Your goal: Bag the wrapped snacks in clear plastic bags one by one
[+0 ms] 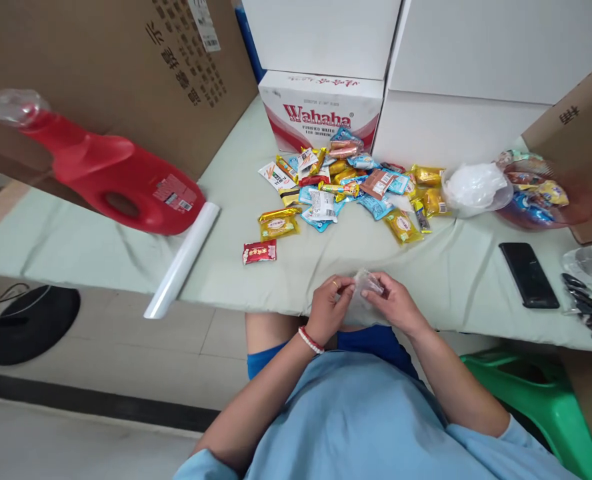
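My left hand (329, 308) and my right hand (393, 303) meet at the table's near edge, both pinching a small clear plastic bag (367, 283) held between them. The left wrist wears a red and white bracelet, and a ring shows on one finger. Beyond the hands lies a pile of several snack packets (349, 187) in yellow, blue and red wrappers. A single red packet (259, 253) lies apart at the left of the pile, with a gold packet (278, 225) just behind it.
A red detergent jug (111, 177) lies on its side at the left beside a clear film roll (183, 258). A Wahaha box (321, 117) stands behind. At the right are a bowl of clear bags (476, 189), a reddish bowl with snacks (541, 197), a black phone (529, 274) and a green stool (541, 400).
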Demonstrator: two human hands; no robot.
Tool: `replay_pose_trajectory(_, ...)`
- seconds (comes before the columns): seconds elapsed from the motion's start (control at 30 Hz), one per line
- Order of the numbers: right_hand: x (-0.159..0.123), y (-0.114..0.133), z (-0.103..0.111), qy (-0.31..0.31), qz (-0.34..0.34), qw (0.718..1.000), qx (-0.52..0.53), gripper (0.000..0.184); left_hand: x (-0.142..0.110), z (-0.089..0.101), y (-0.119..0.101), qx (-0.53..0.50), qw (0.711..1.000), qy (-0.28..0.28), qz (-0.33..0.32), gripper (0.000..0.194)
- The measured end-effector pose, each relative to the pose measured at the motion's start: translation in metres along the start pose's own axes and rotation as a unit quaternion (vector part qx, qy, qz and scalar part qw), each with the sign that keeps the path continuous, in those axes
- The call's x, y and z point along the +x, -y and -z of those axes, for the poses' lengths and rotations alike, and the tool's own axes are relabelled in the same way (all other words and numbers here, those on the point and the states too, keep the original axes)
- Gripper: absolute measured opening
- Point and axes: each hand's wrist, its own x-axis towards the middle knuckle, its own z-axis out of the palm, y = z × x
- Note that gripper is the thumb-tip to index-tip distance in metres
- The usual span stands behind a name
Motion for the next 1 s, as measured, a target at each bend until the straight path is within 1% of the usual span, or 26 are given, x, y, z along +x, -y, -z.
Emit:
replay_pose_trajectory(0.07, 0.002, -0.001, 0.01, 0.005, -0.005, 0.999, -0.033, 0.04, 0.003, 0.012, -0.002, -0.041, 0.998, -0.008, 0.045, 0.019)
replay_pose_trajectory(0.17, 0.006, -0.003, 0.031, -0.015, -0.012, 1.0, -0.009, 0.038, 0.008, 0.027, -0.002, -0.113, 0.986, 0.008, 0.119, 0.026)
replay_pose_trajectory(0.23, 0.009, -0.002, 0.043, -0.018, -0.018, 1.0, 0.005, 0.039, 0.009, 0.031, 0.0, -0.162, 0.975, 0.017, 0.148, 0.029)
replay_pose_trajectory(0.3, 0.009, -0.001, 0.051, -0.041, -0.01, 0.999, -0.008, 0.038, 0.008, 0.03, 0.001, -0.176, 0.973, 0.013, 0.152, 0.032)
replay_pose_trajectory(0.33, 0.009, 0.0, 0.052, -0.072, 0.01, 0.997, -0.032, 0.037, 0.007, 0.027, 0.0, -0.164, 0.976, 0.01, 0.144, 0.032)
replay_pose_trajectory(0.4, 0.006, 0.004, 0.05, -0.14, 0.082, 0.981, -0.106, 0.036, 0.005, 0.021, -0.002, -0.118, 0.986, 0.003, 0.118, 0.033)
replay_pose_trajectory(0.43, 0.004, 0.007, 0.047, -0.152, 0.126, 0.969, -0.148, 0.037, 0.004, 0.018, -0.004, -0.097, 0.99, 0.003, 0.106, 0.034)
replay_pose_trajectory(0.47, 0.003, 0.009, 0.042, -0.139, 0.168, 0.957, -0.189, 0.039, 0.003, 0.015, -0.007, -0.085, 0.992, 0.006, 0.098, 0.035)
replay_pose_trajectory(0.53, 0.002, 0.013, 0.031, -0.064, 0.233, 0.936, -0.255, 0.042, 0.001, 0.012, -0.011, -0.081, 0.992, 0.02, 0.093, 0.037)
replay_pose_trajectory(0.57, 0.002, 0.015, 0.026, -0.032, 0.252, 0.927, -0.277, 0.038, 0.001, 0.011, -0.012, -0.085, 0.992, 0.024, 0.092, 0.037)
replay_pose_trajectory(0.6, 0.004, 0.015, 0.021, -0.014, 0.264, 0.919, -0.292, 0.032, 0.001, 0.012, -0.012, -0.089, 0.992, 0.021, 0.09, 0.038)
replay_pose_trajectory(0.67, 0.006, 0.016, 0.015, -0.017, 0.267, 0.914, -0.304, 0.021, 0.001, 0.015, -0.01, -0.094, 0.992, -0.009, 0.085, 0.036)
replay_pose_trajectory(0.73, 0.006, 0.016, 0.013, -0.042, 0.263, 0.917, -0.298, 0.019, 0.003, 0.02, -0.004, -0.116, 0.986, -0.068, 0.094, 0.036)
replay_pose_trajectory(0.8, 0.002, 0.014, 0.011, -0.069, 0.273, 0.912, -0.299, 0.018, 0.006, 0.026, 0.002, -0.162, 0.971, -0.127, 0.121, 0.037)
replay_pose_trajectory(0.87, -0.006, 0.009, 0.009, -0.08, 0.297, 0.899, -0.311, 0.019, 0.009, 0.031, 0.008, -0.217, 0.95, -0.167, 0.148, 0.04)
replay_pose_trajectory(0.93, -0.015, 0.0, 0.004, -0.054, 0.317, 0.889, -0.327, 0.02, 0.012, 0.033, 0.012, -0.264, 0.932, -0.19, 0.16, 0.042)
replay_pose_trajectory(1.0, -0.023, -0.011, -0.003, -0.019, 0.324, 0.885, -0.334, 0.021, 0.012, 0.033, 0.012, -0.297, 0.919, -0.2, 0.167, 0.042)
